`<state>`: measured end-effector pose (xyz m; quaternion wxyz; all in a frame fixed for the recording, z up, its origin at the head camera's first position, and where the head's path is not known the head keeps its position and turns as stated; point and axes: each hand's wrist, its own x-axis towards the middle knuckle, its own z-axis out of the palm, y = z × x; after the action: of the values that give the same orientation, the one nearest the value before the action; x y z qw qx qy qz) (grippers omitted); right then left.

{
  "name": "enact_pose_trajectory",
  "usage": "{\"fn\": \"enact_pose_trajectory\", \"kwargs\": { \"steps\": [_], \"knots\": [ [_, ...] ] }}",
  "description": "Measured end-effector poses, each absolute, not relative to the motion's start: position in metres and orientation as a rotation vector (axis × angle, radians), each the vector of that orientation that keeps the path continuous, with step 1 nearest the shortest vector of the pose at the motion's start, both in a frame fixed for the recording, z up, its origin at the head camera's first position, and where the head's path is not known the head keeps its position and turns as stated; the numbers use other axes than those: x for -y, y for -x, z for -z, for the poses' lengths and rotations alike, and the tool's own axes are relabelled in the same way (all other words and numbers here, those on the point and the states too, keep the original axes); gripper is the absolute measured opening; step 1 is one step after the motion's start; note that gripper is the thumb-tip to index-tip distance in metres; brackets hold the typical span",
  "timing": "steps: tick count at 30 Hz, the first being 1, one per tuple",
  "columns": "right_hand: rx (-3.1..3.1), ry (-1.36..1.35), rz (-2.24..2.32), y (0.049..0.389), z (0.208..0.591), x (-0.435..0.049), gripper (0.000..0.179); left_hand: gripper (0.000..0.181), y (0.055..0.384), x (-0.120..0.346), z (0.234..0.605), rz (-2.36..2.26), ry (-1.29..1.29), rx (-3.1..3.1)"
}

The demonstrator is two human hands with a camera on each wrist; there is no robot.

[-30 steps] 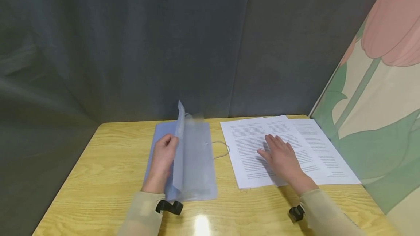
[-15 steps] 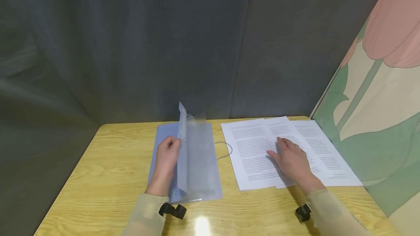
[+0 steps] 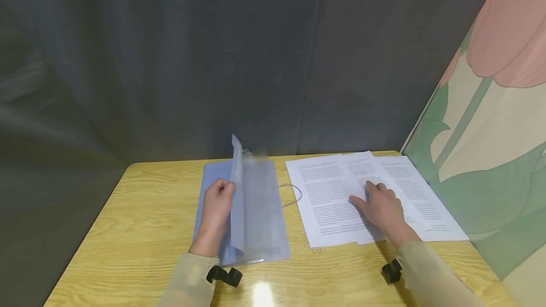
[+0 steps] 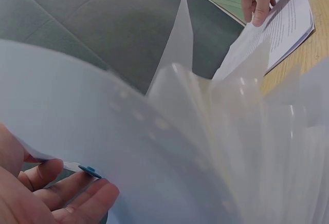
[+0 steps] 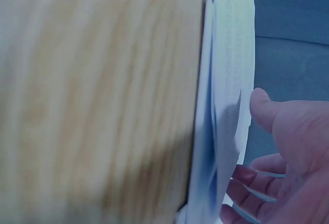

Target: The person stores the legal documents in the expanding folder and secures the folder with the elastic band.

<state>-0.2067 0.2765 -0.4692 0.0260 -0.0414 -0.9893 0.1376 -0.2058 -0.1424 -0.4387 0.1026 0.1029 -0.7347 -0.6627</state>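
A translucent blue document folder (image 3: 264,221) lies in front of me, turned open with its cover raised. My left hand (image 3: 217,205) pinches the upright cover; in the left wrist view several clear pockets (image 4: 241,131) fan out beyond it and a small blue disc (image 4: 90,171) shows at the fingers. To the right of the folder lie overlapping printed sheets (image 3: 324,198). Over the middle sheet (image 3: 360,162) is my right hand (image 3: 384,207), thumb apart and fingers loosely bent, fingertips at the paper. Whether they press it I cannot tell.
A thin looped cord (image 3: 294,198) runs from the folder's right edge to the sheets. The wooden table (image 3: 141,217) ends at a dark curtain (image 3: 204,60) behind. On the right stands a flower-patterned panel (image 3: 490,165), close to the rightmost sheet (image 3: 426,193).
My right hand has moved rightward across the sheets, and its straight fingers have bent. My left hand still grips the cover, shifted slightly right along with the folder.
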Motion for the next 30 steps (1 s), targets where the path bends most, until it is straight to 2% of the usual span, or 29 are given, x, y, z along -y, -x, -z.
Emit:
{"fn": "enact_pose_trajectory", "kwargs": {
  "steps": [17, 25, 30],
  "knots": [
    [3.227, 0.211, -0.432, 0.221, 0.452, -0.265, 0.083, 0.014, 0.203, 0.144, 0.441, 1.954, -0.292, 2.174],
    [3.205, 0.165, -0.650, 0.227, 0.457, -0.267, 0.089, 0.014, 0.205, 0.142, 0.442, 1.954, -0.286, 2.162],
    [3.159, 0.154, -0.810, 0.226, 0.455, -0.268, 0.085, 0.016, 0.206, 0.140, 0.441, 1.949, -0.284, 2.160]
  ]
}}
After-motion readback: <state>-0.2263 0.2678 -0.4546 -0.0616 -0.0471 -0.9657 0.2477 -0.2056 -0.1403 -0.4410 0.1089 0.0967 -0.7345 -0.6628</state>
